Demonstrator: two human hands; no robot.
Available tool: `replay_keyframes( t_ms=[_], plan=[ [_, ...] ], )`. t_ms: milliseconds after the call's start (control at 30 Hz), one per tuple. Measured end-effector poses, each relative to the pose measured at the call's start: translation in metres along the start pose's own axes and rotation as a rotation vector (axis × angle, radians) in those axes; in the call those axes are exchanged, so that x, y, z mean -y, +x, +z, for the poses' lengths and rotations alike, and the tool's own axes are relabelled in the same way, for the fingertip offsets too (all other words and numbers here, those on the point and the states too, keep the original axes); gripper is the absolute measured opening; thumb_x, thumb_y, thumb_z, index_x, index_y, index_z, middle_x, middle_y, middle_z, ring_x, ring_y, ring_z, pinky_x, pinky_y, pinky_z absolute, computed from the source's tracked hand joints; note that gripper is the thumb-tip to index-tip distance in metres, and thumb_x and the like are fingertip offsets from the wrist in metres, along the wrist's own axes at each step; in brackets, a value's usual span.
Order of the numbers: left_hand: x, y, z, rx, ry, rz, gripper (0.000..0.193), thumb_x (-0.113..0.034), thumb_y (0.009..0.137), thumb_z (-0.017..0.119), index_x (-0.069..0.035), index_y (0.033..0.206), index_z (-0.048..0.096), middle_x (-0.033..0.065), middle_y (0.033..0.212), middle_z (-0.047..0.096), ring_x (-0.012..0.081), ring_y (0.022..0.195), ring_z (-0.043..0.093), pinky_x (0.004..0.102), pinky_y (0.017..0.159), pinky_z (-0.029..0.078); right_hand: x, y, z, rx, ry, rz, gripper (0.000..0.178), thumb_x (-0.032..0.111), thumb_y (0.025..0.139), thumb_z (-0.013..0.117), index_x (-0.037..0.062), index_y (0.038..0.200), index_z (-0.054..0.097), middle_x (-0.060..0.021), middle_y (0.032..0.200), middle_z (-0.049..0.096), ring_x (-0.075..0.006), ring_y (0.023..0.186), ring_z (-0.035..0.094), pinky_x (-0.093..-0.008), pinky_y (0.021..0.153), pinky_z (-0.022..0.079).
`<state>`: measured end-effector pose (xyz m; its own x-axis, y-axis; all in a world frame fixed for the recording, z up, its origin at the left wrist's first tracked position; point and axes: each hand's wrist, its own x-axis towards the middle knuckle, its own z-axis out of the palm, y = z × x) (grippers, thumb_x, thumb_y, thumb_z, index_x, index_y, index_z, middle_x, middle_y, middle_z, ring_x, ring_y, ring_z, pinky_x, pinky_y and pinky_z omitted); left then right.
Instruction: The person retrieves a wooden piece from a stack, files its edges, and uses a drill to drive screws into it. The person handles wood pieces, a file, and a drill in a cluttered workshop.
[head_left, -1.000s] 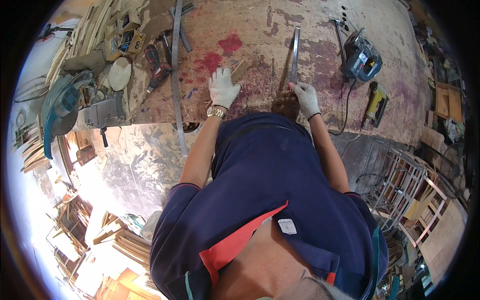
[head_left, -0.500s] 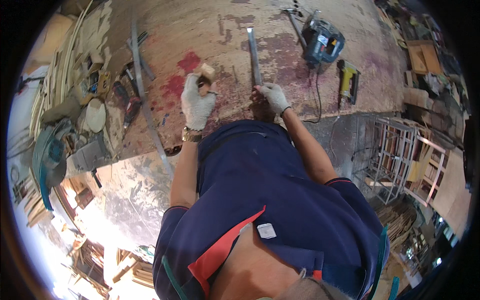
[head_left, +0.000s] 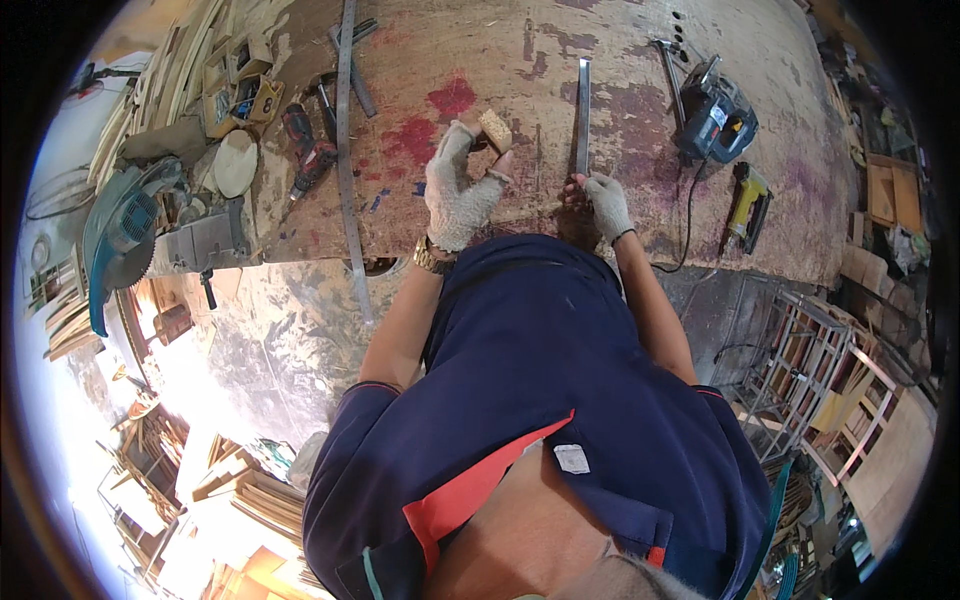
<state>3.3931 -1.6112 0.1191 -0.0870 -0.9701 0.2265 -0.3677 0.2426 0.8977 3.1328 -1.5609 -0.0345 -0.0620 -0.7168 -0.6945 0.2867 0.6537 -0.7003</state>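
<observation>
A whitish knit glove with bare fingertips covers my left hand (head_left: 462, 195), which holds a small wooden block (head_left: 495, 132) between thumb and fingers above the red-stained part of the workbench (head_left: 540, 75). My right hand (head_left: 605, 203), gloved the same way, is closed around the near end of a long flat metal bar (head_left: 583, 115). The bar points away from me over the bench, its far end catching light. The part inside my right fist is hidden.
A long metal ruler (head_left: 346, 150) crosses the bench edge left of my hands, beside a drill (head_left: 308, 155). To the right are a hammer (head_left: 672, 85), a corded jigsaw (head_left: 718, 115) and a yellow-green staple gun (head_left: 745, 208). A circular saw (head_left: 125, 230) stands far left.
The whole view has shifted, so bench, tools and both hands appear farther right. My hands keep the wooden block and the metal bar.
</observation>
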Motion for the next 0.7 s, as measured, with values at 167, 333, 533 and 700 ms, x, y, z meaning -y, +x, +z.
replay_keyframes(
  t_ms=[167, 333, 533, 700],
  plan=[
    [-0.0023, -0.0012, 0.0010, -0.027, -0.063, -0.048, 0.038, -0.010, 0.081, 0.083, 0.003, 0.114, 0.066, 0.0142, 0.103, 0.072, 0.0222, 0.097, 0.072, 0.0337, 0.086, 0.056, -0.0019, 0.0035, -0.0008, -0.006, -0.032, -0.002, 0.025, 0.022, 0.100, 0.067, -0.0020, 0.107, 0.066, -0.0113, 0.090, 0.074, -0.0198, 0.071, 0.072, -0.0308, 0.058, 0.057],
    [-0.0071, -0.0029, -0.0001, -0.045, -0.100, -0.075, 0.039, -0.008, 0.081, 0.083, 0.003, 0.114, 0.066, 0.0141, 0.104, 0.073, 0.0224, 0.098, 0.073, 0.0337, 0.086, 0.056, -0.0046, 0.0061, -0.0026, -0.014, -0.056, 0.002, 0.025, 0.022, 0.100, 0.067, -0.0018, 0.109, 0.066, -0.0105, 0.090, 0.074, -0.0199, 0.071, 0.072, -0.0310, 0.058, 0.056],
    [-0.0068, -0.0024, 0.0000, -0.052, -0.100, -0.048, 0.039, -0.007, 0.081, 0.083, 0.003, 0.115, 0.066, 0.0136, 0.103, 0.073, 0.0218, 0.098, 0.073, 0.0333, 0.086, 0.056, -0.0057, 0.0058, -0.0033, -0.008, -0.044, -0.007, 0.026, 0.023, 0.100, 0.067, -0.0015, 0.110, 0.066, -0.0100, 0.091, 0.073, -0.0198, 0.071, 0.072, -0.0305, 0.058, 0.055],
    [-0.0031, -0.0029, 0.0005, -0.040, -0.153, -0.058, 0.038, -0.008, 0.082, 0.083, 0.003, 0.115, 0.066, 0.0122, 0.102, 0.072, 0.0215, 0.098, 0.073, 0.0329, 0.085, 0.056, -0.0025, 0.0033, -0.0019, 0.001, -0.029, -0.002, 0.026, 0.023, 0.100, 0.067, -0.0004, 0.110, 0.066, -0.0093, 0.091, 0.073, -0.0193, 0.071, 0.071, -0.0305, 0.058, 0.055]
  ],
)
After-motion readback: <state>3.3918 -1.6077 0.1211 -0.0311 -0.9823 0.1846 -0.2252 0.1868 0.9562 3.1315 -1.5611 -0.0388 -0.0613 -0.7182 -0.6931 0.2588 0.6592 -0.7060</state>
